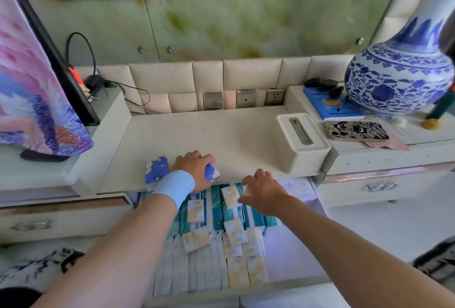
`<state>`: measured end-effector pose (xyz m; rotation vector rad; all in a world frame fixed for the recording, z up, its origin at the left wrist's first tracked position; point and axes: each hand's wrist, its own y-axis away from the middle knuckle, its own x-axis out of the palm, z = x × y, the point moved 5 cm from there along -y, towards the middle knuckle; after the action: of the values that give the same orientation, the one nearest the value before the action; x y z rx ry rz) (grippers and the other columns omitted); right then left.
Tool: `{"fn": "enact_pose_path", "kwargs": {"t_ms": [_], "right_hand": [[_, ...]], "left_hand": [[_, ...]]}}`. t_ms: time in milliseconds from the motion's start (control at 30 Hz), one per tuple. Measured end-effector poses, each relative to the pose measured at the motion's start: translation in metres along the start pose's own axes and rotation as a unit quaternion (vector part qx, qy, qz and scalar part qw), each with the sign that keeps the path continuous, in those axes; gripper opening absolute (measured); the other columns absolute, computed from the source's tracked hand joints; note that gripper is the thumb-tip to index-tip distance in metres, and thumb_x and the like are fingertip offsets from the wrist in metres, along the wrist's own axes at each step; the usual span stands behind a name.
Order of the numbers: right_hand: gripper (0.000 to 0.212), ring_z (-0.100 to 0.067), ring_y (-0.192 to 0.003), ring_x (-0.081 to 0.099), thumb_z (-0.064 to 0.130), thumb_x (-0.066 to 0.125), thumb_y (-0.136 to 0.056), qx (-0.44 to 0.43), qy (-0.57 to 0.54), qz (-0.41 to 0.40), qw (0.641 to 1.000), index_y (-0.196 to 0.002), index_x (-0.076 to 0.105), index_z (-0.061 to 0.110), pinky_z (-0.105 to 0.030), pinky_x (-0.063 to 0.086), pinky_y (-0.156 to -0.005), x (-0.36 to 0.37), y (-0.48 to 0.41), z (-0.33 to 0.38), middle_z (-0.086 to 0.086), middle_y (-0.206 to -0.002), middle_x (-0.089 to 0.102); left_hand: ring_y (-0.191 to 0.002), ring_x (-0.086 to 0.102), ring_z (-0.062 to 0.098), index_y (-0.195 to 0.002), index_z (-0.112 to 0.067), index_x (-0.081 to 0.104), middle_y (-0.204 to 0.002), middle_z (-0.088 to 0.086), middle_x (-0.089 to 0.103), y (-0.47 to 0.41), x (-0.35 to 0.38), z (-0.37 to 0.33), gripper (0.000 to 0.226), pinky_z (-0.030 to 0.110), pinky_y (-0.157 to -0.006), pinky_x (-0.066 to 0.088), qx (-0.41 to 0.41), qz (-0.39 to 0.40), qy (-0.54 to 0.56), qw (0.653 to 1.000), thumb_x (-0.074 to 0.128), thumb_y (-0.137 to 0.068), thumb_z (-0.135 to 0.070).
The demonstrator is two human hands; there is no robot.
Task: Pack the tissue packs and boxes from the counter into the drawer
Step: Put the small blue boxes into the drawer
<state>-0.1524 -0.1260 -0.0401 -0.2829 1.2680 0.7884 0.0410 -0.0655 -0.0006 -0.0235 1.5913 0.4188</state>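
Here: left hand (194, 168) on counter (209, 132) edge, fingers curled around blue pack (211, 171). Second blue pack (156, 169) just left of wrist, long axis front-to-back. Right hand (264, 194) over drawer (283, 283), pinching pale pack (247, 192); orientation unclear.

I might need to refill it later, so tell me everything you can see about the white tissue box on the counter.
The tissue box is a cream-white rectangular holder, apparently hard plastic, with rounded corners and a lid bearing a long narrow slot edged in shiny metal. No tissue pokes out. It sits flat and closed at the right front corner of the counter, slightly angled, beside a raised side shelf. Neither hand touches it.
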Motion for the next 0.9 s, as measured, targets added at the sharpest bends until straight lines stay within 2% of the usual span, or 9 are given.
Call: {"fn": "enact_pose_path", "kwargs": {"t_ms": [67,167,333,467,600,700,733,800,900], "right_hand": [[0.063,-0.028,-0.116,0.047,0.058,0.067,-0.079,0.019,-0.012,0.004,1.0,-0.132,0.049,0.029,-0.04,0.046,-0.098,0.0,0.019,-0.008,-0.005,-0.126,0.038],[0.07,-0.028,-0.111,0.055,0.055,0.074,-0.073,0.044,-0.036,0.041,0.998,-0.133,0.047,0.031,-0.035,0.049,-0.091,0.005,0.044,-0.018,-0.005,-0.127,0.039],[0.068,-0.023,-0.109,0.056,0.053,0.08,-0.069,0.046,-0.047,0.076,0.995,-0.128,0.053,0.032,-0.031,0.047,-0.09,0.024,0.075,-0.025,-0.001,-0.126,0.044],[0.059,-0.015,-0.095,0.056,0.058,0.081,-0.066,0.041,-0.077,0.094,0.992,-0.114,0.061,0.03,-0.027,0.047,-0.079,0.042,0.086,-0.021,0.001,-0.12,0.056],[0.059,-0.022,-0.114,0.056,0.059,0.075,-0.072,0.065,-0.124,0.125,0.982,-0.122,0.059,0.032,-0.035,0.048,-0.098,0.054,0.093,-0.019,-0.001,-0.131,0.046],[0.037,-0.029,-0.123,0.049,0.024,0.06,-0.085,0.071,-0.165,0.157,0.971,-0.121,0.058,0.032,-0.041,0.048,-0.102,0.06,0.094,-0.02,-0.006,-0.138,0.042],[0.041,-0.03,-0.124,0.047,0.01,0.05,-0.086,0.072,-0.182,0.165,0.967,-0.12,0.058,0.031,-0.042,0.048,-0.101,0.061,0.095,-0.02,-0.007,-0.137,0.044],[0.05,-0.027,-0.116,0.051,-0.001,0.042,-0.086,0.083,-0.23,0.172,0.954,-0.122,0.054,0.032,-0.038,0.05,-0.096,0.062,0.096,-0.022,-0.004,-0.126,0.05],[0.05,-0.015,-0.093,0.055,-0.003,0.056,-0.085,0.076,-0.266,0.181,0.944,-0.123,0.053,0.028,-0.027,0.05,-0.081,0.066,0.098,-0.026,0.0,-0.107,0.055]], "left_hand": [[-0.121,0.04,0.024,-0.133,-0.037,0.04,-0.127,0.001,0.042,0.016,-0.004,-0.017,0.057,0.038,-0.1,0.039,0.018,-0.003,0.059,0.998,0.063,-0.082,-0.042],[-0.113,0.046,0.022,-0.125,-0.041,0.047,-0.121,-0.002,0.043,0.045,0.004,-0.041,0.053,0.038,-0.094,0.046,0.036,0.054,0.093,0.994,0.067,-0.076,-0.042],[-0.097,0.061,0.022,-0.123,-0.04,0.05,-0.114,-0.005,0.052,0.093,0.038,-0.062,0.058,0.035,-0.08,0.055,0.06,0.205,0.021,0.977,0.073,-0.07,-0.043],[-0.107,0.06,0.025,-0.134,-0.034,0.047,-0.129,-0.002,0.052,0.118,0.063,-0.062,0.072,0.036,-0.085,0.054,0.066,0.268,-0.035,0.961,0.078,-0.071,-0.05],[-0.111,0.054,0.025,-0.129,-0.032,0.056,-0.127,0.0,0.047,0.123,0.071,-0.059,0.06,0.038,-0.089,0.051,0.05,0.233,-0.041,0.97,0.072,-0.076,-0.054],[-0.111,0.052,0.023,-0.12,-0.029,0.063,-0.123,0.001,0.049,0.115,0.067,-0.066,0.036,0.036,-0.087,0.049,0.039,0.15,0.014,0.988,0.057,-0.09,-0.048],[-0.116,0.049,0.023,-0.122,-0.029,0.061,-0.126,0.001,0.048,0.111,0.067,-0.07,0.034,0.036,-0.09,0.047,0.042,0.125,0.032,0.991,0.054,-0.092,-0.044],[-0.126,0.042,0.023,-0.129,-0.03,0.055,-0.135,0.001,0.044,0.101,0.073,-0.079,0.037,0.039,-0.096,0.044,0.053,0.094,0.055,0.993,0.055,-0.093,-0.039],[-0.13,0.041,0.023,-0.137,-0.029,0.046,-0.144,0.0,0.039,0.088,0.087,-0.09,0.05,0.04,-0.101,0.042,0.054,0.114,0.073,0.989,0.06,-0.09,-0.035]]}}
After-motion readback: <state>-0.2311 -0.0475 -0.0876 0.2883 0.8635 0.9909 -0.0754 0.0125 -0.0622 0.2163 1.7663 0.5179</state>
